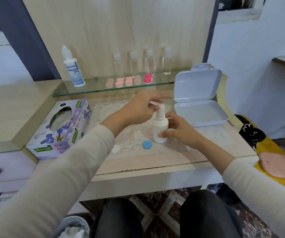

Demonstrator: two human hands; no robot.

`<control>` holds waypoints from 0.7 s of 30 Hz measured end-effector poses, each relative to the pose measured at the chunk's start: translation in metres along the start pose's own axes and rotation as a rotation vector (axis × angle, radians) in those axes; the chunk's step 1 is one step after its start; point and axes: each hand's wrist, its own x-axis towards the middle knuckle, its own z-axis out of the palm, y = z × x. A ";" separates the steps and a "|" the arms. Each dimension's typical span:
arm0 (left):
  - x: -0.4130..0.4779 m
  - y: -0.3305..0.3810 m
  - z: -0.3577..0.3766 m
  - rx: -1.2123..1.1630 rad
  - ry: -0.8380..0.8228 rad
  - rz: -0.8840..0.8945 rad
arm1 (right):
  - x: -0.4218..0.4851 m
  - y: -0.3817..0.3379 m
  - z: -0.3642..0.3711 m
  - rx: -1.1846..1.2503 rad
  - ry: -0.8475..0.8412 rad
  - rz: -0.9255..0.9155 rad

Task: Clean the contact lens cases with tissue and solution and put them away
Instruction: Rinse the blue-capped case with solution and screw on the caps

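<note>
1. The white pump bottle [160, 129] is standing upright in the middle of the lace mat [107, 110], and the right hand [178, 130] is wrapping its thumb and fingers around the lower body.
2. The left hand [141, 107] is sitting up at the pump head with its fingers curling around it and the index finger sticking straight out. It's blurry there, so I can't tell if something small is also getting pinched.
3. Just in front of the bottle, a blue cap [147, 144], a clear lens case [129, 144] and a white cap [115, 149] are lying in a loose row on the mat.
4. A tissue box [59, 127] is sitting to the left, and an open pale box [198, 100] is waiting on the right with its lid standing up.
5. Behind all that, the glass shelf [95, 90] is holding pink lens cases [129, 81], a solution bottle [74, 71] and some clear bottles [149, 62].
</note>
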 end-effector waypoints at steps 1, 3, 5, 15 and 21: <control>0.000 0.000 -0.001 0.010 -0.028 0.008 | 0.000 0.001 0.000 -0.002 0.000 -0.002; 0.002 0.000 0.001 0.029 -0.031 -0.004 | 0.000 0.001 0.000 -0.002 -0.004 0.000; 0.005 0.001 0.003 0.033 0.007 -0.028 | 0.001 0.000 0.000 -0.006 -0.011 0.002; 0.009 0.001 -0.001 0.047 0.001 -0.057 | 0.003 -0.002 0.000 -0.017 -0.013 -0.001; 0.003 -0.004 -0.006 -0.024 -0.099 -0.029 | 0.001 -0.001 -0.001 -0.018 -0.013 -0.003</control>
